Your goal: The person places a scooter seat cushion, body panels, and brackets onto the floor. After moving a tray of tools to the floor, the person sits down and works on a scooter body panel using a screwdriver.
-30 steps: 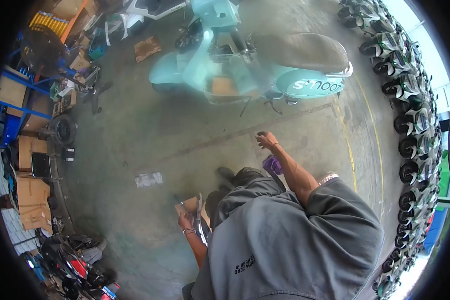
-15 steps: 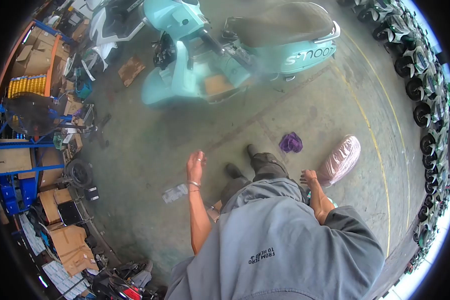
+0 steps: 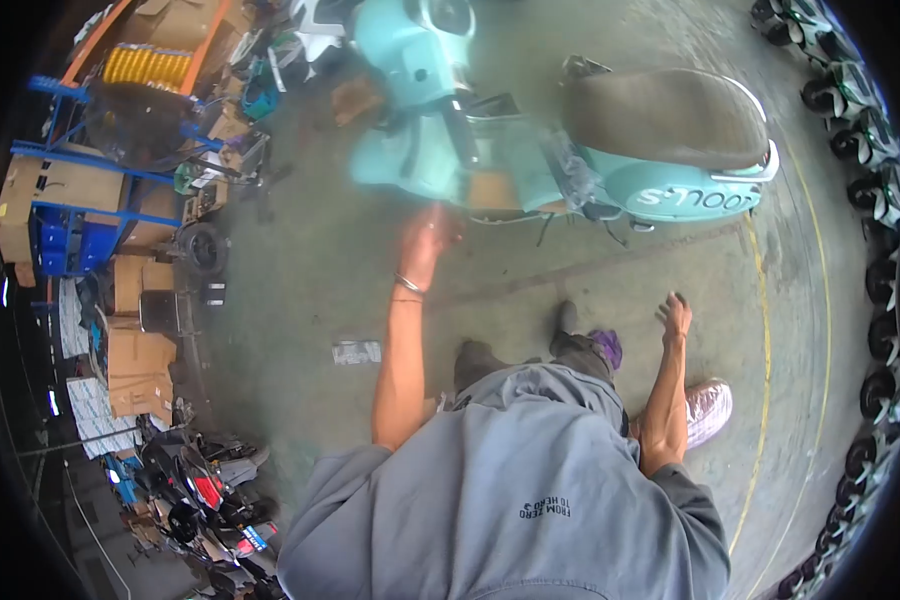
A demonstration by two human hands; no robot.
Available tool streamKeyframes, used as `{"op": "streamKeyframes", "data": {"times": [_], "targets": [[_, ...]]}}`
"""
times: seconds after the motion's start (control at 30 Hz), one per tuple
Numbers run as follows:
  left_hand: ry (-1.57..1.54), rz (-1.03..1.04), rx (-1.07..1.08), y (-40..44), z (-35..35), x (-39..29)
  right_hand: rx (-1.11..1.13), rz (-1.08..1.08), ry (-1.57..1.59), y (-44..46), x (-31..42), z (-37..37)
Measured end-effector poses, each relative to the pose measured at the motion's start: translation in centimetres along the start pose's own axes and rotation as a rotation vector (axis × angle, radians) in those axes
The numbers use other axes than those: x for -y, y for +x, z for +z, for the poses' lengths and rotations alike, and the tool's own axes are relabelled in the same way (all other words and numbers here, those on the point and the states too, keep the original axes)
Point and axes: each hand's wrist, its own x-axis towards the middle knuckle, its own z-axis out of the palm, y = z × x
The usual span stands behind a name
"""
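Observation:
My left hand (image 3: 430,240) is raised in front of the teal scooter's front part (image 3: 415,160), blurred, with its fingers apart and nothing seen in it. Out to the right, my right hand (image 3: 676,314) hangs over the floor with its fingers spread and empty. The teal scooter (image 3: 660,190) stands side-on before me, its dark seat (image 3: 667,117) at the right. A purple cloth (image 3: 607,347) lies by my foot. Beside my right forearm is a pink plastic-wrapped object (image 3: 708,412), partly hidden by the arm.
Shelving with boxes (image 3: 80,185) lines the left side. A tire (image 3: 203,247) and cardboard (image 3: 140,370) are on the floor there. Motorcycle parts (image 3: 205,490) lie at lower left. A flat grey packet (image 3: 357,352) lies on the floor. Motorcycles (image 3: 875,190) stand in a row at right.
My left hand has risen from low beside my body to in front of the scooter. My right hand has swung outward to the right. The view has shifted, and the scooter appears closer.

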Motion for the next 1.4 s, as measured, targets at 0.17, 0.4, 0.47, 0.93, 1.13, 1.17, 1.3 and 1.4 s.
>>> {"op": "streamKeyframes", "data": {"times": [0.17, 0.4, 0.47, 0.93, 1.13, 1.17, 1.3, 1.4], "targets": [[-0.054, -0.015, -0.123, 2.4, 6.0, -3.2, -0.173, -0.151, 0.055, 9.2, 13.9, -0.4], [0.039, -0.012, -0.242, 6.4, 8.9, -4.7, -0.446, -0.427, -0.002, 26.2, 21.6, 2.4], [0.037, -0.016, -0.263, 7.7, 8.9, -5.1, -0.545, -0.323, -0.112, 25.2, 25.2, 4.7], [0.661, -0.118, -0.687, 12.6, 13.3, -6.8, -1.030, -0.141, -0.379, 28.6, 29.3, 15.2], [0.661, -0.138, -0.705, 12.3, 14.0, -6.9, -1.091, -0.242, -0.426, 30.7, 28.5, 14.9], [0.665, -0.133, -0.704, 12.0, 14.1, -6.8, -1.091, -0.239, -0.420, 30.7, 28.6, 14.8], [0.637, -0.112, -0.717, 11.2, 14.8, -6.9, -1.092, -0.269, -0.425, 31.0, 29.5, 14.8], [0.631, -0.132, -0.735, 9.8, 15.5, -6.9, -1.067, -0.283, -0.445, 32.0, 29.7, 14.3]]}}
